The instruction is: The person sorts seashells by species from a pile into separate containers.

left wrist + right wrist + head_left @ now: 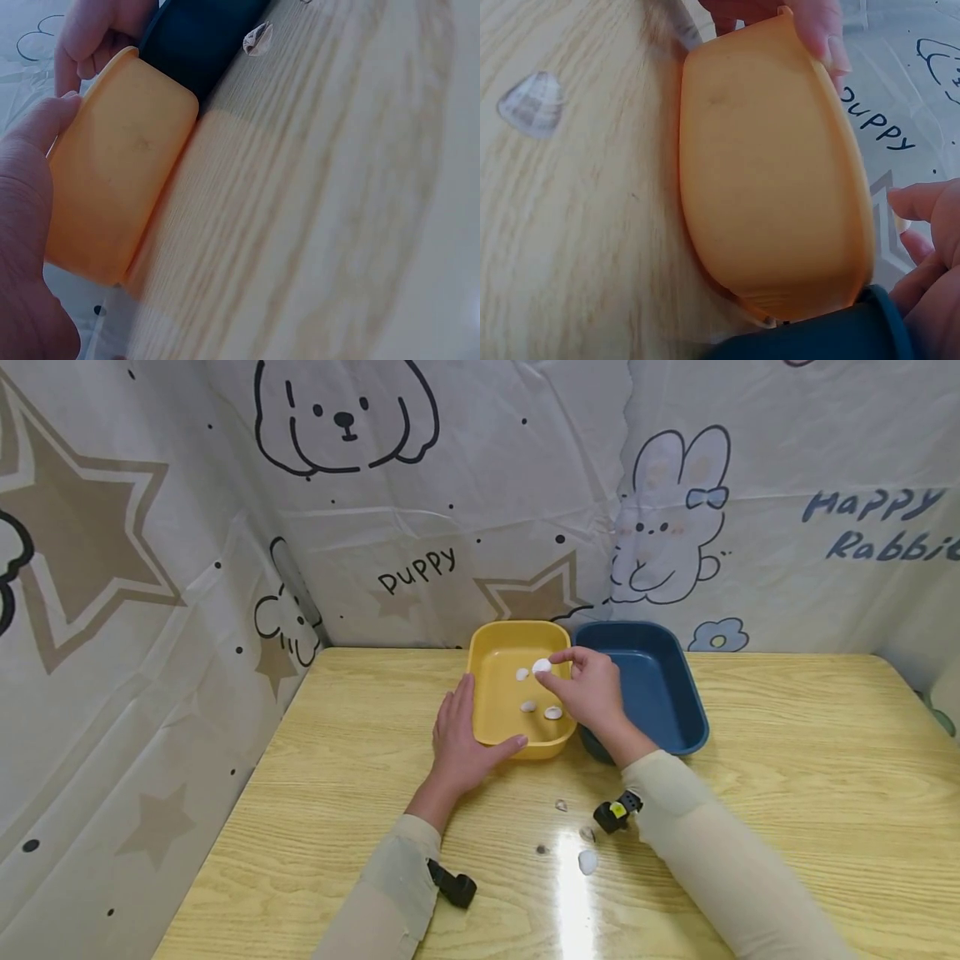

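My right hand (592, 689) pinches a white seashell (542, 666) between thumb and index finger, over the right part of the yellow bin (495, 727). In the right wrist view only a sliver of this seashell (901, 223) shows between the fingertips. Below it in the bin are a few more small shells, among them a white shell (552, 713) near the right wall. My left hand (461, 747) rests against the bin's near left corner, fingers stretched along the left side and thumb laid over the front rim.
A dark blue bin (652, 710) stands directly right of the yellow one, partly behind my right hand. Several shells lie on the wooden table (330, 760) in front, including a white shell (587, 861). A printed cloth (480, 485) hangs behind the table.
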The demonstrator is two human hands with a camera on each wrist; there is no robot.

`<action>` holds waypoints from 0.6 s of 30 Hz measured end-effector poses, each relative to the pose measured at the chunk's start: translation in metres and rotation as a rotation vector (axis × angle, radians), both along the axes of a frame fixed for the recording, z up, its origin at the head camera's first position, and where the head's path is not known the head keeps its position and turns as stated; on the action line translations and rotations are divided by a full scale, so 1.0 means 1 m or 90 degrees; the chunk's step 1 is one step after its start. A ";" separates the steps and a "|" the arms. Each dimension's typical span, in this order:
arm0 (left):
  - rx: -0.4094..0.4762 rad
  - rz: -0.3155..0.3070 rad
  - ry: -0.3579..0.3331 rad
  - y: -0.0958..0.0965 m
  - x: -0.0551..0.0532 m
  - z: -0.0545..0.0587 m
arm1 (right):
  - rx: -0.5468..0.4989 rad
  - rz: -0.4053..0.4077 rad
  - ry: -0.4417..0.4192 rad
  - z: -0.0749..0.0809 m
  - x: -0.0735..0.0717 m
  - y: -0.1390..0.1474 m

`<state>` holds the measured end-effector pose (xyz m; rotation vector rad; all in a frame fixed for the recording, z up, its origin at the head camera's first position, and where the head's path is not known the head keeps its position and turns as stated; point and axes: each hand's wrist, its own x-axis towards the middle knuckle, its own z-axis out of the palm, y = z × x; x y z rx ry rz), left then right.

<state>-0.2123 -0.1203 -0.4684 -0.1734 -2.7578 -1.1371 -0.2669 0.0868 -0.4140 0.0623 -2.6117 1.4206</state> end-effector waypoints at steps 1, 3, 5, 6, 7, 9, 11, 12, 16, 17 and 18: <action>0.001 0.000 0.000 0.000 0.000 0.000 | -0.003 -0.003 -0.001 -0.001 -0.001 0.000; 0.001 0.000 0.000 0.000 0.000 0.000 | -0.005 -0.007 -0.001 -0.005 -0.002 0.000; 0.003 0.000 0.002 0.000 0.000 0.000 | -0.008 -0.014 -0.004 -0.008 -0.003 0.001; 0.003 0.000 0.003 0.000 0.000 0.000 | -0.008 -0.017 -0.005 -0.009 -0.004 0.001; 0.002 0.000 0.004 0.000 0.000 0.000 | -0.008 -0.019 -0.006 -0.011 -0.004 0.001; 0.004 -0.002 0.005 0.000 0.000 0.000 | -0.004 -0.025 -0.006 -0.013 -0.005 0.002; 0.003 -0.001 0.007 0.001 0.000 0.001 | -0.003 -0.029 -0.007 -0.014 -0.006 0.001; 0.003 0.000 0.007 0.001 0.000 0.001 | -0.002 -0.031 -0.005 -0.015 -0.007 0.001; 0.005 0.003 0.004 0.001 0.000 0.001 | 0.001 -0.038 -0.009 -0.016 -0.007 0.001; 0.006 0.002 0.002 0.001 0.001 0.001 | 0.001 -0.040 -0.011 -0.016 -0.007 0.000; 0.005 0.003 0.001 0.001 0.001 0.001 | 0.000 -0.041 -0.013 -0.016 -0.007 0.000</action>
